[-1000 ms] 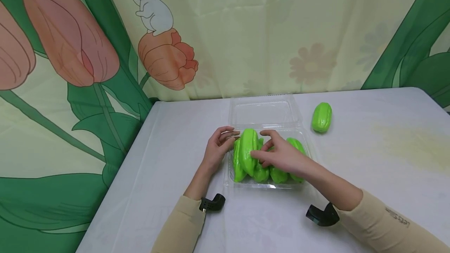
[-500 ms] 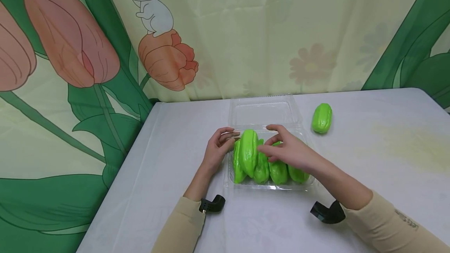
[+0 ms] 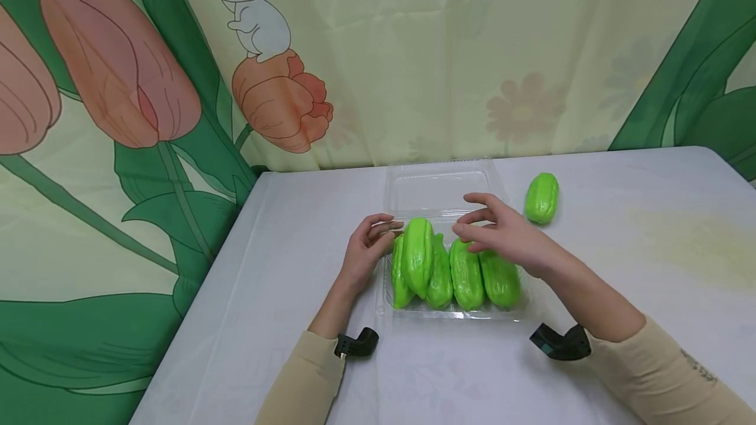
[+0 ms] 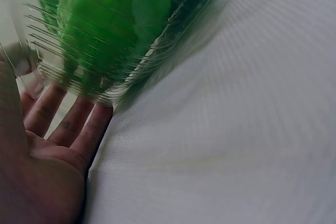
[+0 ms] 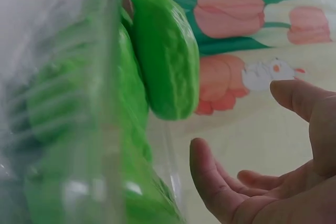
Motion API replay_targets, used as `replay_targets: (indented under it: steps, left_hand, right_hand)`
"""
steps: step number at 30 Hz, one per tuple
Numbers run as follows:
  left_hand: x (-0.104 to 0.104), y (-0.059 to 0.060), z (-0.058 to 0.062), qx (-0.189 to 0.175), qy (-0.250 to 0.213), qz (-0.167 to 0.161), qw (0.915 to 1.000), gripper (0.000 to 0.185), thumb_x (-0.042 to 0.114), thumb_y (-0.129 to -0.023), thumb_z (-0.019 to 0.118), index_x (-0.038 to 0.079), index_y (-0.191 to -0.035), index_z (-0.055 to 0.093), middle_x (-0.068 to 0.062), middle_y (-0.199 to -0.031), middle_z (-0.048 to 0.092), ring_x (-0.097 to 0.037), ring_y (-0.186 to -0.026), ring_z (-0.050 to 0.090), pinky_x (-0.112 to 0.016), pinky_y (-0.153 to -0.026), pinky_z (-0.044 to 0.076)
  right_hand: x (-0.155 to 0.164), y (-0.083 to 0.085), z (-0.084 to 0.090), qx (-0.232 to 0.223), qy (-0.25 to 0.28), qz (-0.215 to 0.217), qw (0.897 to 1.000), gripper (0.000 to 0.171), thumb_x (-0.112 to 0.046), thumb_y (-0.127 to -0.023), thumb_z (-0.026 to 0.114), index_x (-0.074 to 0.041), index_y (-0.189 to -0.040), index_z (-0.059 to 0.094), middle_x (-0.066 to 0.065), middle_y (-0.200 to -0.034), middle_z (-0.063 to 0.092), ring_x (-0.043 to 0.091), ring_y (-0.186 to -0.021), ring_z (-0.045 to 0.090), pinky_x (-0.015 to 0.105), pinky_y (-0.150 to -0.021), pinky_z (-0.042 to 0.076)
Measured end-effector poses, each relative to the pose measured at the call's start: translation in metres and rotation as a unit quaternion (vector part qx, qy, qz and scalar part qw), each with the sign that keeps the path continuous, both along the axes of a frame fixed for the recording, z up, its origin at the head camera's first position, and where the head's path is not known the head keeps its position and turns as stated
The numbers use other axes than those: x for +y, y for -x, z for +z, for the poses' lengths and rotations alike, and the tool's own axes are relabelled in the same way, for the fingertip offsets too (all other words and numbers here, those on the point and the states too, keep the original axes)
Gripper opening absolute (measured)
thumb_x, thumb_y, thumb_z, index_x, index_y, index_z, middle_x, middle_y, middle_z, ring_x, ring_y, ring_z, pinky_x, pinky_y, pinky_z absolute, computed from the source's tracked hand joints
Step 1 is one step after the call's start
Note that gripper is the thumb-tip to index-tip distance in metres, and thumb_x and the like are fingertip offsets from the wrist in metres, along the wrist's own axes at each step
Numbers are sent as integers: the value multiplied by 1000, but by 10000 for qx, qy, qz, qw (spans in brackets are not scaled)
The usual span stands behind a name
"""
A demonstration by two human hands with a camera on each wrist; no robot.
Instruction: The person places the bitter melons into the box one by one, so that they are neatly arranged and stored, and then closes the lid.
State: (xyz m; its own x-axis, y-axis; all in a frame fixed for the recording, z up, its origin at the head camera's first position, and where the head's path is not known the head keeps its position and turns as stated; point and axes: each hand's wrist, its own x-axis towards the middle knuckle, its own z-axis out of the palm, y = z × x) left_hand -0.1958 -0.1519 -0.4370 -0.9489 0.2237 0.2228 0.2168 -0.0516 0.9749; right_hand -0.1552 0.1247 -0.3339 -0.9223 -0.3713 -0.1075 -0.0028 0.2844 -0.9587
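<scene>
A clear plastic clamshell box [image 3: 390,311] holds several glossy, ridged, elongated green vegetables. One of these, the green vegetable [image 3: 418,254] at the left, lies on top of the others. At the box's left side my left hand [image 3: 367,248] holds the rim; in the left wrist view its fingers [image 4: 71,121] are against the ribbed outer wall. My right hand [image 3: 502,231] hovers over the back right part of the box with its fingers spread and nothing between them. The right wrist view shows that hand's thumb and fingers apart from the upper green vegetable [image 5: 165,56].
The box's lid [image 3: 440,185] lies opened back toward the curtain. Another green vegetable [image 3: 541,198] is on the table to the right of the lid. A white cloth covers the table [image 3: 283,267], and a printed tulip curtain [image 3: 413,71] hangs behind it.
My right hand has moved up and right, away from the upper green vegetable, uncovering those on the right of the box. The left hand has stayed at the box's left side.
</scene>
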Motion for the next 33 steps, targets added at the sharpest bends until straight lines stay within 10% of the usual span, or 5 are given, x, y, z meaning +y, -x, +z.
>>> replay_targets:
  steps: [16, 23, 33]
  left_hand:
    - [1, -1, 0, -29, -30, -24, 10000, 36, 2, -99, 59, -7, -132, 51, -25, -126, 65, -32, -115, 65, -31, -89, 55]
    - [1, -1, 1, -57, -62, -6, 10000, 34, 2, -99, 59, -4, -132, 53, -25, -126, 65, -31, -116, 65, -31, -89, 55]
    - [1, -1, 1, -94, -50, 26, 9999, 34, 2, -99, 59, -5, -131, 52, -25, -126, 65, -29, -115, 65, -31, -90, 54]
  right_hand:
    - [40, 23, 6, 250, -367, -514, 9977, 81, -35, -104, 57, -3, -160, 9, 28, -144, 43, 45, -123, 55, 52, -106, 42]
    - [59, 32, 3, 301, -424, -803, 9954, 82, -38, -104, 56, -3, -160, 9, 27, -144, 45, 9, -104, 63, 20, -88, 50]
    - [81, 44, -2, 455, -759, -1400, 9862, 83, -44, -103, 53, -2, -161, 8, 27, -145, 43, -6, -92, 58, 33, -99, 49]
